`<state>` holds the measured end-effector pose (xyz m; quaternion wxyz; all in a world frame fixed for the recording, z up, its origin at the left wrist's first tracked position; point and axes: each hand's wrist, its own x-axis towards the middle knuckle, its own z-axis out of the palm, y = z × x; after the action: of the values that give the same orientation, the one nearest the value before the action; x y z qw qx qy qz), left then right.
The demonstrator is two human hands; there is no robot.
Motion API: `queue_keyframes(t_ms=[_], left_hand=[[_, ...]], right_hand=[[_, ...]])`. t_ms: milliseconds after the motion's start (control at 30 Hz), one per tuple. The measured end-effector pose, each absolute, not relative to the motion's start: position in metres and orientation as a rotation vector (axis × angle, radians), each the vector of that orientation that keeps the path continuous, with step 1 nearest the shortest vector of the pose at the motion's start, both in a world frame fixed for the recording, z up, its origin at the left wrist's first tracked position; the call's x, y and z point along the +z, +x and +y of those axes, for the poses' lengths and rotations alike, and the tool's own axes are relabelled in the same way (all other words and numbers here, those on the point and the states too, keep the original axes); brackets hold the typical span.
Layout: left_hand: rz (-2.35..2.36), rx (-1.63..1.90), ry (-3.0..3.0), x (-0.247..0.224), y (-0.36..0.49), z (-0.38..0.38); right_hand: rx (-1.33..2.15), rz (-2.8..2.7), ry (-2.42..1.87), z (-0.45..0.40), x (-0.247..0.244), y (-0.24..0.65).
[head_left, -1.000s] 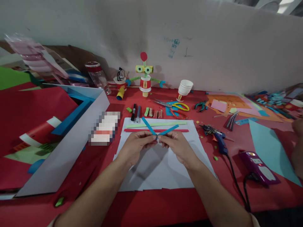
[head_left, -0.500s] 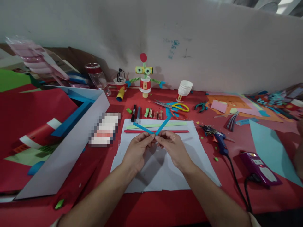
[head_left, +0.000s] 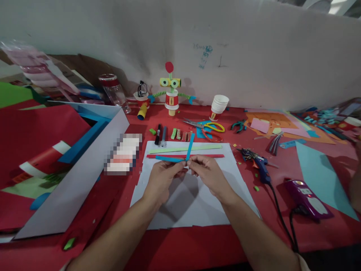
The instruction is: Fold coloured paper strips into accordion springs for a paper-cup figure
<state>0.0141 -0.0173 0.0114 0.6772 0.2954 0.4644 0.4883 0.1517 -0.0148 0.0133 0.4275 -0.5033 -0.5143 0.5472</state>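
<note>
Blue paper strips (head_left: 190, 146) meet near a right angle between my fingertips; whether this is one folded strip or two, I cannot tell. My left hand (head_left: 164, 176) pinches the end of the part lying leftward. With thumb and fingers closed, my right hand (head_left: 208, 174) grips the base of the part pointing away from me. Both hands are over a white sheet (head_left: 194, 203). Just beyond them lie a pale green paper strip (head_left: 203, 148) and a red paper strip (head_left: 214, 156), partly covered by the blue paper.
A paper-cup robot figure (head_left: 172, 99) stands at the back, beside stacked paper cups (head_left: 219, 106). Scissors (head_left: 207, 126), markers (head_left: 158, 134) and folded paper springs (head_left: 178, 133) lie beyond the sheet. At right are a glue gun (head_left: 263, 170) and purple power socket (head_left: 308, 199); a box (head_left: 81, 177) stands left.
The blue paper has turned from a wide V to nearly a right angle. Its left part now lies almost level, and its right part points more directly away from me.
</note>
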Motion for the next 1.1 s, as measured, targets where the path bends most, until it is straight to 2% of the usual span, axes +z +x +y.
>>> queue_keyframes(t_ms=[333,700,1100], left_hand=[[1.028,1.088,0.599,0.006,0.012,-0.017],[1.128,1.236,0.564,0.005,0.019,-0.017],[1.083,1.179,0.585,0.007,0.016,-0.020]], right_hand=[[1.320,-1.350,-1.256,-0.015,0.013,0.154],[1.433,-1.075,-1.303,-0.017,0.013,0.143],[1.345,-1.230,-1.225,-0.016,0.008,0.147]])
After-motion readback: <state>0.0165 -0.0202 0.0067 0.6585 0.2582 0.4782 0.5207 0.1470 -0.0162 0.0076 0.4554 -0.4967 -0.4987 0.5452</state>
